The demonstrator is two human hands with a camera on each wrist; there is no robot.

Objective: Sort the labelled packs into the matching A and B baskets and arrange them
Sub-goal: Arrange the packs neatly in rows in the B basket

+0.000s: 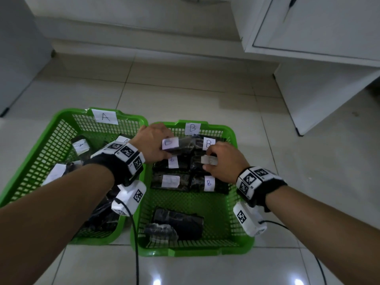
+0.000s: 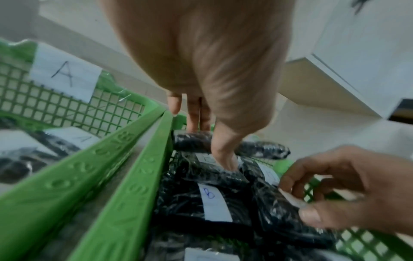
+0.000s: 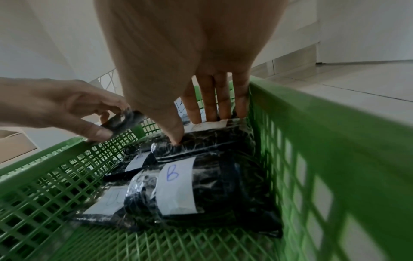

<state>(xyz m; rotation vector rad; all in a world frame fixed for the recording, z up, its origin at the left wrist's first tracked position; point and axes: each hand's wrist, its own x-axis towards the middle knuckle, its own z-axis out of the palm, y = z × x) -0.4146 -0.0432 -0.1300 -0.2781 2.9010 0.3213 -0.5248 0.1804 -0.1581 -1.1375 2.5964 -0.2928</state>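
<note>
From the head view, my left hand [image 1: 153, 144] grips a black pack with a B label [image 1: 178, 145], thumb under its near edge and fingers over the far side, above the far-left part of the B basket [image 1: 230, 227]. My right hand [image 1: 223, 161] pinches the labelled end of another pack [image 1: 202, 162] in the right column, just beside my left fingertips. 2 unlabelled-side packs lie nearer my wrists. The A basket [image 1: 51, 145] sits left of my left hand, holding A packs.

From the left wrist, my thumb [image 2: 225, 155] presses onto the wrapped pack and my fingers [image 2: 196, 114] curl behind it.

From the right wrist, my fingers [image 3: 221, 100] lie straight, close together on the pack's label, thumb pressing its near side.
</note>
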